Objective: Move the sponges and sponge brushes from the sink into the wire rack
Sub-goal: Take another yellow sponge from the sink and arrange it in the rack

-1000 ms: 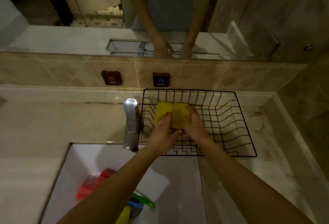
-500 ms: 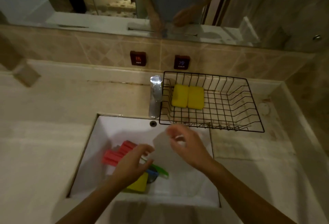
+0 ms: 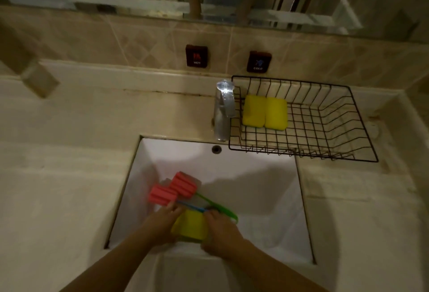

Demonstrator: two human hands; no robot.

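Two yellow sponges [image 3: 264, 114] lie side by side at the left end of the black wire rack [image 3: 343, 143] on the counter right of the faucet. In the white sink [image 3: 255, 175] lie two sponge brushes with pink ribbed heads [image 3: 174, 188]; one has a green handle [image 3: 218, 206], the other a blue one [image 3: 192, 206]. A yellow sponge [image 3: 191, 225] sits near the sink's front wall. My left hand [image 3: 160, 224] grips its left side and my right hand [image 3: 222, 231] its right side. The brush handles run just above my fingers.
A chrome faucet [image 3: 222, 110] stands behind the sink, touching the rack's left side. Hot and cold wall controls [image 3: 196, 56] sit on the tiled backsplash under a mirror. Beige stone counter [image 3: 69, 175] stretches left and right of the sink.
Both hands left the rack, where the two yellow sponges stayed, came down into the sink and closed on the yellow sponge at its front. The camera has tilted down.
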